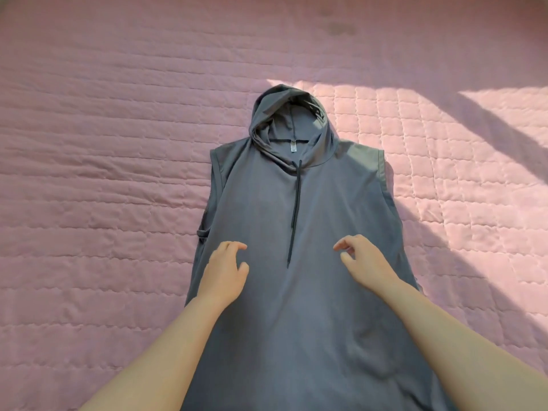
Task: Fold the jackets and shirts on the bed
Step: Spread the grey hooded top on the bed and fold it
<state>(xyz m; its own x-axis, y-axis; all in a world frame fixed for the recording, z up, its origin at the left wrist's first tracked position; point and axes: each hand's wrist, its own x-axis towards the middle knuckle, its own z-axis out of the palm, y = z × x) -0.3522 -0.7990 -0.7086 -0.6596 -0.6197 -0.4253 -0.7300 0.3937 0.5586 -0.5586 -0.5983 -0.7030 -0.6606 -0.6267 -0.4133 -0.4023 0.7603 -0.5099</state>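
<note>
The grey sleeveless hoodie (296, 292) lies spread flat, front up, on the pink quilt (103, 173), with no fold made in it yet. Over the hoodie's chest, the left hand (225, 274) and the right hand (366, 262) sit either side of its drawstring (297, 203), fingers loosely curled, grasping nothing. Judging by this, folding has barely begun. No other garment is in view.

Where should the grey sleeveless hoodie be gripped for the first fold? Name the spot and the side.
Pinch the grey sleeveless hoodie at its left armhole edge, coming in from the left side. It lies flat, front up, hood away from you, and that hemmed edge sits free on the pink bedspread, so it should lift easily. The left hand is nearest and holds nothing.
</note>
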